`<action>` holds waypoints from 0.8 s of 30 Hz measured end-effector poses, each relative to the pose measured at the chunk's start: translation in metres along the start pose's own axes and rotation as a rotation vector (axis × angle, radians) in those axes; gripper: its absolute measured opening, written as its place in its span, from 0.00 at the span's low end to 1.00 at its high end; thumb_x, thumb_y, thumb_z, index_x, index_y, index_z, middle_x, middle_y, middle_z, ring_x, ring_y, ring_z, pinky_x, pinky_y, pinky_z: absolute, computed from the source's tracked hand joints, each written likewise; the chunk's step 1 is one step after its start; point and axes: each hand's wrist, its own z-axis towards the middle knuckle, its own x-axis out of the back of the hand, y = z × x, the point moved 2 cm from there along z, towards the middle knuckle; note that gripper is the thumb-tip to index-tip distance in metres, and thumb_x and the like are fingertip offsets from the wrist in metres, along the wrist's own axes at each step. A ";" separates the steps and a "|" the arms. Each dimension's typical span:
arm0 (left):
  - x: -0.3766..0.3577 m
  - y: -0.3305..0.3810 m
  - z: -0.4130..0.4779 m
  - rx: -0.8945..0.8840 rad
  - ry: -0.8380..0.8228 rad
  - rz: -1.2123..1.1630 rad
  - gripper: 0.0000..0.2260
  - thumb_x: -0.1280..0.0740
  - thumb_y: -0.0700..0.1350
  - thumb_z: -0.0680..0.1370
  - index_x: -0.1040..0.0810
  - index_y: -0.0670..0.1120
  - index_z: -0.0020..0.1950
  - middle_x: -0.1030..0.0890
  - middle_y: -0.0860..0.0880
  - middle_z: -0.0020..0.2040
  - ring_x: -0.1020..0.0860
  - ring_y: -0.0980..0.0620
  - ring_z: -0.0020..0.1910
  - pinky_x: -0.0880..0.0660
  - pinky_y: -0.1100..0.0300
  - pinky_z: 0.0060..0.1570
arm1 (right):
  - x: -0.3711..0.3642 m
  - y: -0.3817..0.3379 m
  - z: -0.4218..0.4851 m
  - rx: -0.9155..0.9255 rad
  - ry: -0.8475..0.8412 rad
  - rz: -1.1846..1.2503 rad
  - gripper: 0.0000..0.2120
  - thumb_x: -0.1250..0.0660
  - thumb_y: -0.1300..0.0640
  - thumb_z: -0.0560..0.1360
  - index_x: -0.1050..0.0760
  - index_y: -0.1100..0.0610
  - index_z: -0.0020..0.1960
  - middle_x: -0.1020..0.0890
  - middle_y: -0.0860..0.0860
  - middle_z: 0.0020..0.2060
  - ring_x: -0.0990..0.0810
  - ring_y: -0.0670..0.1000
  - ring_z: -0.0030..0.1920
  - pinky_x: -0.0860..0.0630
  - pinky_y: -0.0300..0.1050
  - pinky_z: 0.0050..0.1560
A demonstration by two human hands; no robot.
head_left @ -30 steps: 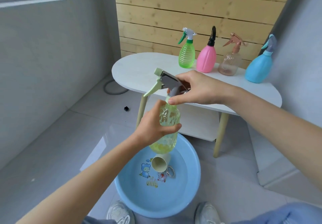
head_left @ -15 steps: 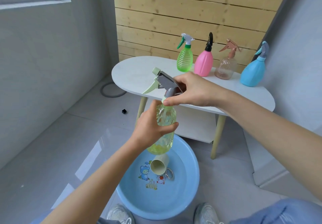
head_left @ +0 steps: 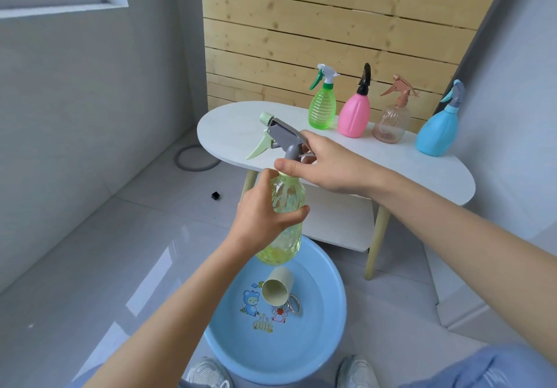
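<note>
A pale yellow-green clear spray bottle [head_left: 286, 231] is held upright above a blue basin [head_left: 325, 342]. My left hand [head_left: 262, 218] grips the bottle's body from the left. My right hand [head_left: 325, 164] pinches the neck collar just under the grey spray head [head_left: 284, 136], whose light green trigger points left. Inside the basin a beige cup [head_left: 277, 288] lies on its side next to a metal ring [head_left: 294, 304].
A white oval table [head_left: 241, 128] stands behind, with green [head_left: 322, 110], pink [head_left: 354, 116], clear brown [head_left: 391, 122] and blue [head_left: 438, 134] spray bottles along its back. A lower shelf sits beneath. Wooden slat wall behind, grey walls either side. My shoes flank the basin.
The bottle and both hands stay together above the basin. The spray head has tilted a little and my right hand's fingers have shifted at the collar. The camera view moved slightly.
</note>
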 end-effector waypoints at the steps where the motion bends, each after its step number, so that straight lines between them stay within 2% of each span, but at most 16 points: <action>1: 0.001 0.001 0.000 0.000 0.005 -0.015 0.33 0.25 0.50 0.69 0.36 0.50 0.70 0.21 0.53 0.55 0.24 0.53 0.54 0.28 0.57 0.53 | 0.000 -0.001 0.000 0.022 -0.036 0.091 0.13 0.33 0.48 0.77 0.28 0.57 0.53 0.24 0.44 0.42 0.26 0.41 0.41 0.28 0.36 0.46; 4: 0.001 0.003 0.002 0.006 0.019 -0.018 0.29 0.26 0.53 0.67 0.32 0.47 0.63 0.20 0.48 0.51 0.23 0.49 0.49 0.27 0.52 0.50 | 0.003 -0.001 -0.003 0.047 -0.142 0.220 0.05 0.35 0.55 0.79 0.26 0.56 0.46 0.24 0.46 0.43 0.26 0.42 0.43 0.29 0.38 0.48; 6: 0.002 0.004 0.003 0.017 0.020 0.016 0.24 0.25 0.53 0.67 0.33 0.46 0.54 0.22 0.45 0.45 0.25 0.47 0.43 0.29 0.49 0.45 | 0.004 0.004 -0.003 0.030 -0.141 0.188 0.07 0.34 0.58 0.78 0.25 0.61 0.52 0.21 0.53 0.48 0.23 0.49 0.48 0.28 0.45 0.55; 7: 0.002 0.004 0.002 0.021 0.022 0.027 0.22 0.25 0.51 0.68 0.33 0.47 0.52 0.23 0.45 0.43 0.26 0.47 0.42 0.29 0.49 0.43 | 0.005 0.006 -0.003 0.033 -0.113 0.165 0.09 0.33 0.58 0.78 0.25 0.63 0.54 0.20 0.55 0.49 0.22 0.51 0.49 0.27 0.45 0.56; 9: 0.001 0.004 0.002 0.018 0.023 0.040 0.22 0.25 0.53 0.68 0.33 0.46 0.52 0.23 0.44 0.43 0.26 0.46 0.42 0.29 0.49 0.43 | 0.002 0.008 -0.003 0.051 -0.007 0.117 0.09 0.30 0.55 0.75 0.23 0.61 0.50 0.19 0.51 0.42 0.22 0.48 0.43 0.26 0.42 0.51; 12: 0.000 0.005 0.001 0.034 0.026 0.046 0.29 0.31 0.62 0.62 0.32 0.47 0.55 0.21 0.45 0.46 0.25 0.46 0.47 0.27 0.47 0.47 | -0.007 0.009 -0.003 0.052 0.184 0.062 0.11 0.25 0.50 0.70 0.24 0.54 0.43 0.23 0.42 0.34 0.26 0.39 0.34 0.30 0.32 0.39; 15: -0.003 0.005 0.002 0.046 0.029 0.063 0.27 0.27 0.57 0.66 0.32 0.47 0.58 0.20 0.47 0.49 0.25 0.47 0.51 0.28 0.48 0.51 | -0.013 0.009 -0.004 0.049 0.299 0.057 0.14 0.23 0.47 0.67 0.24 0.51 0.44 0.22 0.41 0.35 0.25 0.37 0.35 0.31 0.29 0.37; 17: -0.002 0.005 0.002 0.038 0.034 0.078 0.27 0.27 0.54 0.69 0.33 0.47 0.61 0.20 0.48 0.51 0.25 0.48 0.52 0.28 0.49 0.52 | -0.011 0.010 -0.002 0.032 0.311 0.038 0.20 0.23 0.42 0.65 0.23 0.53 0.48 0.21 0.44 0.40 0.23 0.40 0.40 0.28 0.35 0.41; 19: -0.001 0.005 0.001 0.031 0.025 0.060 0.29 0.27 0.57 0.68 0.33 0.48 0.62 0.20 0.48 0.51 0.25 0.47 0.51 0.28 0.48 0.52 | -0.006 0.012 0.000 -0.028 0.238 -0.010 0.30 0.27 0.36 0.63 0.27 0.55 0.55 0.22 0.47 0.51 0.23 0.44 0.50 0.26 0.39 0.46; 20: -0.001 0.006 0.000 0.025 0.018 0.053 0.30 0.29 0.59 0.66 0.33 0.48 0.62 0.20 0.48 0.51 0.24 0.47 0.51 0.27 0.47 0.51 | -0.004 0.012 0.000 -0.034 0.176 0.030 0.31 0.28 0.36 0.64 0.29 0.54 0.58 0.24 0.47 0.56 0.24 0.44 0.55 0.26 0.38 0.50; 22: -0.001 0.007 -0.001 0.015 0.012 0.044 0.30 0.31 0.61 0.64 0.33 0.48 0.60 0.20 0.50 0.49 0.24 0.48 0.49 0.26 0.48 0.49 | 0.000 0.010 -0.003 0.006 0.071 0.185 0.30 0.26 0.43 0.69 0.32 0.53 0.65 0.25 0.47 0.61 0.25 0.40 0.60 0.25 0.39 0.59; 24: -0.002 0.009 -0.001 0.000 0.018 0.029 0.26 0.27 0.56 0.66 0.33 0.47 0.56 0.22 0.50 0.44 0.25 0.47 0.46 0.27 0.50 0.45 | 0.002 0.011 -0.005 0.083 0.032 0.303 0.22 0.28 0.57 0.73 0.30 0.54 0.65 0.21 0.44 0.56 0.23 0.38 0.57 0.24 0.38 0.58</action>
